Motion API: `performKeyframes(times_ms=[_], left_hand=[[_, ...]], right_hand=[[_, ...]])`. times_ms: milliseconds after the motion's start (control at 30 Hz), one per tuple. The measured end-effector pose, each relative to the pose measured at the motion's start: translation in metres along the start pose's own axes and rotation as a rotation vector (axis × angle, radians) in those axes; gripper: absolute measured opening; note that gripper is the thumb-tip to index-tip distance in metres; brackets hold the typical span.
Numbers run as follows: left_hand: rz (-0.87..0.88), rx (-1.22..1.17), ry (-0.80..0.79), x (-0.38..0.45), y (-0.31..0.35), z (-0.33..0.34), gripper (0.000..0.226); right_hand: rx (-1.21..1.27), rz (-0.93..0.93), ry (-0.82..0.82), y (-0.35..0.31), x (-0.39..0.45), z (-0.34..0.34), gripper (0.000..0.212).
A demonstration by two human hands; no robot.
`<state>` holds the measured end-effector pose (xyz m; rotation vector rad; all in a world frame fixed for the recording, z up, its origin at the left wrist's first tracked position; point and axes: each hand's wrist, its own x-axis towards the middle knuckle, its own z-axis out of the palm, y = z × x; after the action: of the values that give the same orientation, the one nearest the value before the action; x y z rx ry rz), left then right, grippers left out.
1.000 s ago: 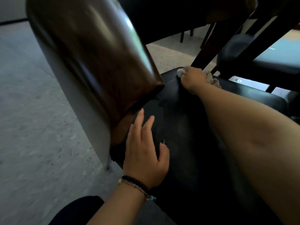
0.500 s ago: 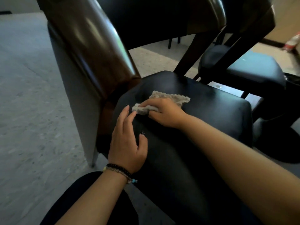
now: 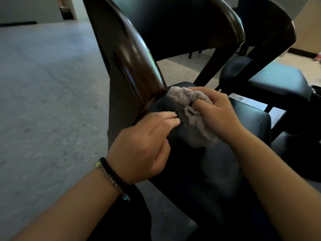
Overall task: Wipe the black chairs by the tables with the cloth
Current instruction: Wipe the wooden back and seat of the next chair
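At centre frame, the right hand (image 3: pixel 219 113) grasps a bunched grey cloth (image 3: pixel 192 115), fingers curled into its folds, holding it against the rear of the black chair seat (image 3: pixel 199 171) just beside the lower end of the glossy brown wooden backrest post (image 3: pixel 132 54). The left hand (image 3: pixel 144 145), at centre left, has its fingers loosely bent, with fingertips touching the cloth's left edge; whether they pinch the fabric cannot be told. A black braided bracelet (image 3: pixel 111 173) with a small blue bead circles the left wrist.

Compared with half a second ago, the cloth has gone from lying spread under the right hand on the seat to being gathered into a wad, and it now sits closer to the post. The left hand, then flat on the seat's left edge with fingers straight, has curled and closed in on the cloth. One second ago the right hand was wiping at the far edge of the seat.

Surface and room: the seat is dark, smooth upholstery with a dull sheen. A second black chair (image 3: pixel 271 80) stands at the upper right, its seat near the first chair's far corner. Speckled grey floor (image 3: pixel 43 101) fills the left half of the frame; a pale wall with a dark baseboard (image 3: pixel 17 24) runs along the upper left.
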<state>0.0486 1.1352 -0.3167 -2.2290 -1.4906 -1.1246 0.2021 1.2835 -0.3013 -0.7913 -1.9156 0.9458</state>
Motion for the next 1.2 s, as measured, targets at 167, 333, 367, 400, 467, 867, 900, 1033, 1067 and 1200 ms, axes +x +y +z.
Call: performKeyframes(times_ms=[167, 333, 367, 400, 467, 867, 900, 1033, 1067, 1200], left_hand=[[0.029, -0.022, -0.142, 0.037, 0.014, 0.011, 0.042], [-0.062, 0.044, -0.658, 0.062, 0.012, 0.064, 0.086], [-0.080, 0.058, -0.774, 0.065, 0.010, 0.076, 0.092], [-0.093, 0.068, -0.858, 0.068, 0.009, 0.087, 0.095], [-0.111, 0.057, -0.944, 0.074, 0.006, 0.109, 0.098], [-0.391, 0.087, -1.214, 0.083, -0.004, 0.145, 0.074], [-0.441, 0.071, -1.222, 0.085, -0.002, 0.143, 0.070], [-0.607, 0.011, -1.182, 0.106, 0.011, 0.137, 0.061], [-0.631, -0.002, -1.171, 0.112, 0.016, 0.136, 0.061], [-0.635, 0.009, -1.209, 0.132, 0.036, 0.134, 0.066]], right_hand=[[-0.352, 0.075, 0.106, -0.012, -0.020, -0.049, 0.039], [-0.643, 0.351, 0.215, 0.026, -0.080, -0.081, 0.043], [-0.658, 0.391, 0.141, 0.034, -0.091, -0.078, 0.045], [-0.680, 0.425, 0.056, 0.041, -0.099, -0.075, 0.047], [-0.749, 0.470, -0.087, 0.052, -0.111, -0.068, 0.055], [-0.619, 0.873, -0.231, 0.042, -0.091, -0.072, 0.078], [-0.626, 0.905, -0.261, 0.041, -0.089, -0.069, 0.078], [-0.664, 1.011, -0.366, 0.042, -0.073, -0.067, 0.077], [-0.660, 1.038, -0.387, 0.041, -0.069, -0.067, 0.078], [-0.624, 1.131, -0.449, 0.040, -0.058, -0.071, 0.087]])
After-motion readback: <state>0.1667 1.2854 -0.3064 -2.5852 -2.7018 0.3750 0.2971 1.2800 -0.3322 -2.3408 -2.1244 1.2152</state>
